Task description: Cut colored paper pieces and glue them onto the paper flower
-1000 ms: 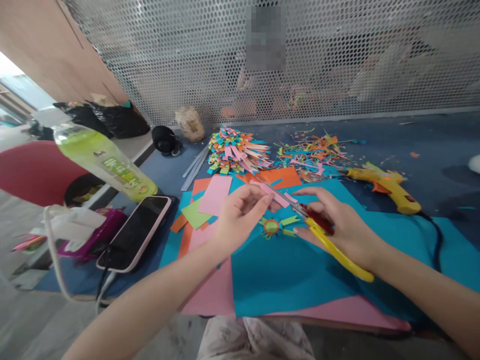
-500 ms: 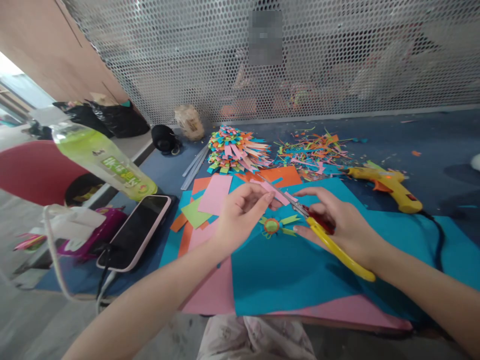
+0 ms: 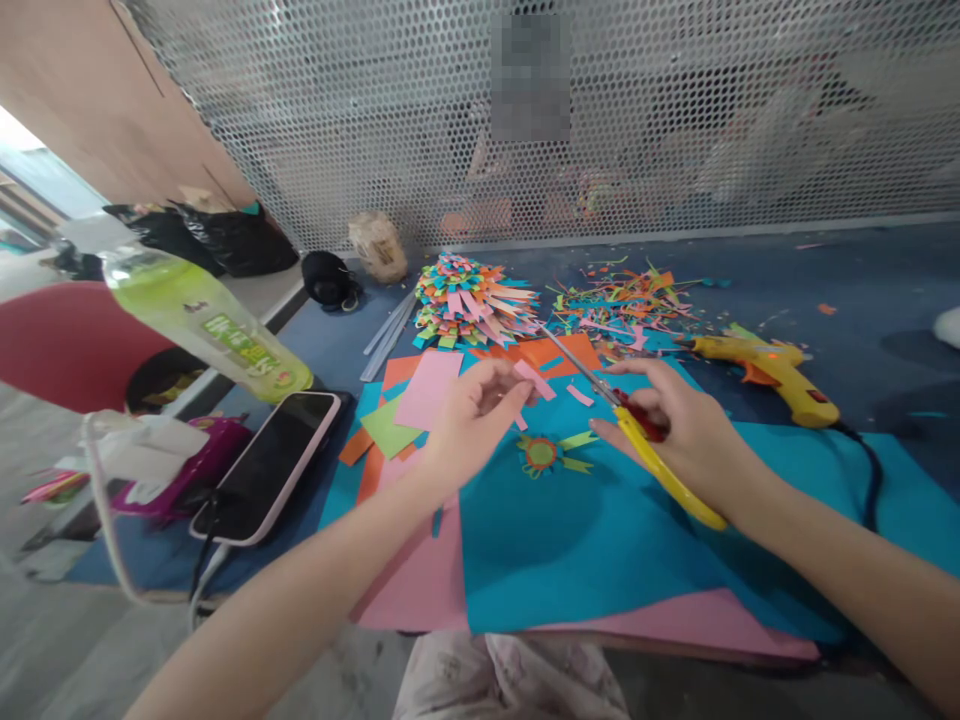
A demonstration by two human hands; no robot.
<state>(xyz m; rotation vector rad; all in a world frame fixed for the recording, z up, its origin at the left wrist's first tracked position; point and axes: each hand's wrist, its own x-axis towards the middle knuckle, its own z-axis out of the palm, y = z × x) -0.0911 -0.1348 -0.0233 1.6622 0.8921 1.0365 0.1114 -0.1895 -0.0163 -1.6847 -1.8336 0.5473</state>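
Note:
Between the fingertips of my left hand (image 3: 480, 410) is a small pink paper strip (image 3: 535, 380). My right hand (image 3: 679, 425) is wrapped round scissors (image 3: 637, 440) with yellow and red handles, their blades pointing away to the upper left. A loose pink snippet (image 3: 580, 396) shows beside the blades. Below the hands, a paper rosette (image 3: 541, 454) with an orange-rimmed green centre and green ribbon tails lies on a blue paper sheet (image 3: 570, 560). Left of my left hand lie a pink paper piece (image 3: 429, 390) and a green paper piece (image 3: 388, 428).
Behind the hands stand a heap of fringed colored strips (image 3: 472, 300) and a pile of paper scraps (image 3: 626, 300). A yellow glue gun (image 3: 780, 370) lies right. Phone (image 3: 270, 465), drink bottle (image 3: 202, 325) and clear glue sticks (image 3: 388, 335) are left. A perforated metal panel (image 3: 375, 110) closes the back.
The scissors have moved away from the pink strip in my left hand. That strip is now shorter, and a cut pink snippet appears separate beside the blades.

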